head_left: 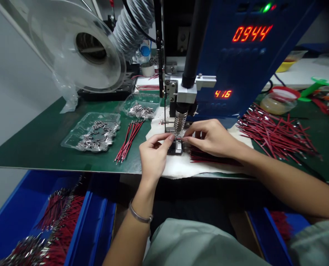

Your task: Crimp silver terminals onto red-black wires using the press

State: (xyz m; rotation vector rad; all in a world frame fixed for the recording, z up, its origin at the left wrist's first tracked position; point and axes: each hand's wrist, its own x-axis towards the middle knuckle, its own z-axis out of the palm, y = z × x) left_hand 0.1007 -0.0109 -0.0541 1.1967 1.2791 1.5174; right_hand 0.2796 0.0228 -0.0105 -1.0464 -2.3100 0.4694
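My left hand (153, 155) pinches something small at the fixture (178, 146) under the machine's spring-wrapped tip (180, 122); what it holds is too small to name. My right hand (211, 138) pinches a thin red wire (180, 139) from the right, its end at the same fixture. Both sets of fingertips nearly meet below the tip. A white cloth (181, 168) lies under both hands. More red wires (205, 157) lie beneath my right wrist.
A blue machine (250, 62) shows red digits 0944 and 416. A small bunch of red wires (129, 140) and two clear trays of metal terminals (95, 135) (139, 109) lie left. A big heap of red wires (275, 135) lies right. Blue bins (28, 207) below hold finished wires. A clear reel (78, 44) stands back left.
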